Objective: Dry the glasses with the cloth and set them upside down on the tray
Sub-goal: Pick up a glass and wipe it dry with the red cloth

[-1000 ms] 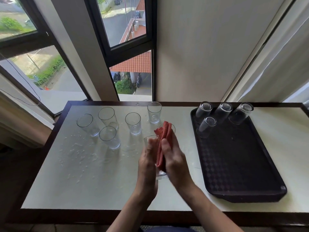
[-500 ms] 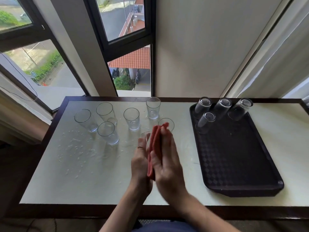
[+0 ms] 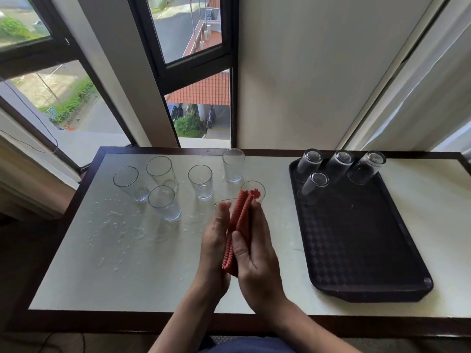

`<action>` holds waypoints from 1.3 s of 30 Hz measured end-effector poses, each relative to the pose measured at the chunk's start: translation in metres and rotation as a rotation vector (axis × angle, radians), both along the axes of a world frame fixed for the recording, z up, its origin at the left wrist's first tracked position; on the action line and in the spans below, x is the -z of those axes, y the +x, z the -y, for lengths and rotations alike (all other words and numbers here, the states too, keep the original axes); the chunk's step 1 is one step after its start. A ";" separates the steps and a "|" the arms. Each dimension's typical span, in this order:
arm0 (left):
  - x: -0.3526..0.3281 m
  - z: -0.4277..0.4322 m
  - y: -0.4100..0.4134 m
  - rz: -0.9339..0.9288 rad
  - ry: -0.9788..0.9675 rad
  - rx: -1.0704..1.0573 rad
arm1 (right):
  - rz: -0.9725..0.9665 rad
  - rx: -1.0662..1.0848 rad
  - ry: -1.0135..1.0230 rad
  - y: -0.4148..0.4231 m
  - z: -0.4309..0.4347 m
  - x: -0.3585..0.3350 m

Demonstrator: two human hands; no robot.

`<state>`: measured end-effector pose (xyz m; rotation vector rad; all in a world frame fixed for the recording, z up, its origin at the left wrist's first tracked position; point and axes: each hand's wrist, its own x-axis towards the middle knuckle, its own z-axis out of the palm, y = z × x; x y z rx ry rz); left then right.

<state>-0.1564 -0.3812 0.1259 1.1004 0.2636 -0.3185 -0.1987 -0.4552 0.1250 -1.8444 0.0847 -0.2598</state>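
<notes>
Glass (image 3: 221, 203), mid-table near the front edge, mostly hidden between left hand (image 3: 215, 240) and right hand (image 3: 254, 250), both grips closed around it through the red cloth (image 3: 238, 225); advice: turn it steadily, then invert beside four on the tray (image 3: 369, 250).

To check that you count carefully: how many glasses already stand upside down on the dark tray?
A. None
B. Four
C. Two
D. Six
B: the tray holds four inverted glasses at its far end, three in a back row and one in front; the other glasses stand mouth-up on the table.
</notes>
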 end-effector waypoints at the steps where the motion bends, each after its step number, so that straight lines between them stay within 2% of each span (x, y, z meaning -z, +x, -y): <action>1: 0.000 0.001 -0.001 -0.014 0.008 -0.030 | -0.015 -0.008 0.034 0.002 0.003 0.001; 6: 0.002 0.008 -0.004 -0.074 0.011 0.016 | -0.302 0.095 0.372 0.051 0.029 0.006; 9: 0.000 0.008 -0.004 -0.132 0.005 -0.004 | -0.205 0.050 0.268 0.035 0.019 0.003; 12: -0.001 -0.001 0.004 -0.124 -0.025 0.000 | -0.062 -0.009 0.083 -0.001 0.001 0.004; 14: -0.002 -0.005 0.008 -0.093 0.003 0.010 | -0.032 -0.058 0.053 -0.004 -0.001 0.010; 19: -0.004 0.003 0.004 -0.060 0.118 0.000 | -0.272 0.015 0.452 0.039 0.021 -0.001; 20: -0.006 0.005 0.003 -0.057 0.109 0.014 | -0.280 0.015 0.464 0.042 0.024 -0.005; 26: -0.015 0.000 0.001 0.023 0.007 -0.022 | -0.151 0.002 0.145 0.000 0.000 -0.013; 28: -0.013 -0.001 0.000 0.034 0.035 -0.007 | -0.181 0.011 0.174 0.007 0.004 -0.009; 32: -0.010 0.005 -0.003 -0.027 0.121 0.121 | -0.349 0.121 0.372 0.041 0.024 -0.001; 33: -0.010 0.007 -0.004 -0.052 0.120 0.132 | -0.348 0.127 0.355 0.042 0.025 -0.001; 37: -0.009 0.001 -0.003 -0.004 0.026 0.177 | -0.222 0.072 0.119 0.009 0.008 -0.004; 39: -0.009 -0.003 0.000 0.012 0.023 0.123 | -0.171 0.017 0.030 -0.005 0.003 -0.001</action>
